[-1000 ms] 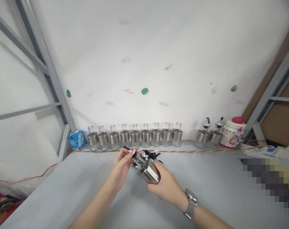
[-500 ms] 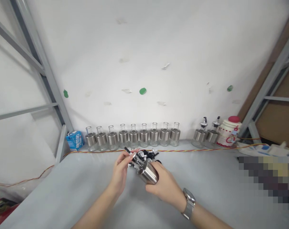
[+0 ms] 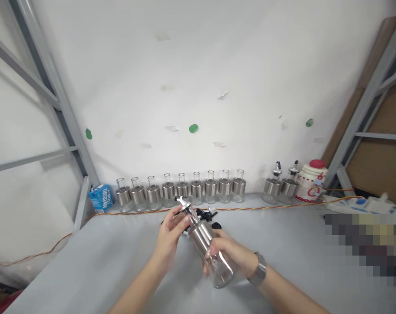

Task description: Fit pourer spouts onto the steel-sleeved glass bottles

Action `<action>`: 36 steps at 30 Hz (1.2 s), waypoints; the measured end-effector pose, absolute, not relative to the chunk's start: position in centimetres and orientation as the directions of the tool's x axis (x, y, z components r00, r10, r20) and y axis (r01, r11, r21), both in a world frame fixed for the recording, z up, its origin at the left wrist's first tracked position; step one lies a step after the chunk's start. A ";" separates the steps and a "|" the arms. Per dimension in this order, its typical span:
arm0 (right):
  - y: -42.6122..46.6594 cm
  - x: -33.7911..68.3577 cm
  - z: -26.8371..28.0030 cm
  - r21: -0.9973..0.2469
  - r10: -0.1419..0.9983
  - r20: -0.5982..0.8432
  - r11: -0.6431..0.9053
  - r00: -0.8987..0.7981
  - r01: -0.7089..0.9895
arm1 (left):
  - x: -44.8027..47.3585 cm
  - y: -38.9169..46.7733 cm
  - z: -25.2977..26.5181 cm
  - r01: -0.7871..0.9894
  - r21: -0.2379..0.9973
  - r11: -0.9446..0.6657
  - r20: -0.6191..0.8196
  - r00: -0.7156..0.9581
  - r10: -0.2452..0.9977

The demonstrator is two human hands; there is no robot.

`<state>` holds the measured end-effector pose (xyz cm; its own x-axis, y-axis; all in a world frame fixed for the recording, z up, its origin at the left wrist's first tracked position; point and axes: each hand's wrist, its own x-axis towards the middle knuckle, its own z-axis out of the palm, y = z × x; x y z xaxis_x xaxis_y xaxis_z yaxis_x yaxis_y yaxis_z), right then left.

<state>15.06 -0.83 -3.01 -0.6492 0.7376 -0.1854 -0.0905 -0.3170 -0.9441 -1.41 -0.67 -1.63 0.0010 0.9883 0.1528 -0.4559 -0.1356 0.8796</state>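
A glass oil bottle (image 3: 202, 235) with a brushed-steel sleeve is tilted above the grey table, its clear base towards me. My right hand (image 3: 229, 250) wraps round its lower body. In the bottle's mouth sits a silver pour spout (image 3: 185, 206) with a small black tip, pointing up and left. The thumb and fingers of my left hand (image 3: 170, 233) close round the neck just under the spout; the far fingertips are partly hidden. Behind the bottle, partly covered by it, lies a pile of loose black-and-silver pour spouts (image 3: 206, 214).
Along the wall stands a row of several spoutless bottles (image 3: 168, 190). At the right are two bottles with spouts (image 3: 272, 187) and a white-and-red jar (image 3: 311, 183). A blue carton (image 3: 101, 198) stands left. A twisted red-yellow wire (image 3: 250, 208) crosses the table's back.
The bottle has turned and slid down in view, so its glass base now shows. My right hand has shifted towards its lower part. The spout now sits in the neck, my left fingers just below it.
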 end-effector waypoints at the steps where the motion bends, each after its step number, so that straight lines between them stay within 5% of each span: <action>1: -0.9 15.3 -3.0 -0.917 0.691 -0.193 -0.380 -0.696 -0.124 | -1.4 -0.8 -1.4 -0.453 0.880 -0.142 0.160 0.003 0.987; 8: -1.6 15.8 -2.4 -0.821 0.431 -0.209 -0.566 -0.878 -0.082 | -2.0 -1.1 -0.4 -0.347 0.932 -0.104 0.150 0.107 0.983; 15: -1.3 15.2 -3.0 -0.997 0.728 -0.054 -0.074 -0.684 0.000 | -1.7 -0.7 -1.5 -0.072 0.962 -0.264 0.252 -0.145 0.957; 24: -0.9 15.8 -4.7 -0.814 0.407 -0.019 -0.537 -0.913 -0.222 | -1.8 -1.0 -2.2 0.249 0.902 -0.353 0.382 -0.078 0.921; 32: -1.1 15.1 -4.8 -0.890 0.603 -0.129 -0.420 -0.787 -0.176 | -1.8 -0.8 -2.6 0.236 0.919 -0.316 0.340 -0.071 0.938; 36: -1.3 15.2 -4.6 -0.871 0.541 -0.138 -0.465 -0.829 -0.159 | -1.9 -0.8 -2.8 0.280 0.895 -0.347 0.378 -0.066 0.923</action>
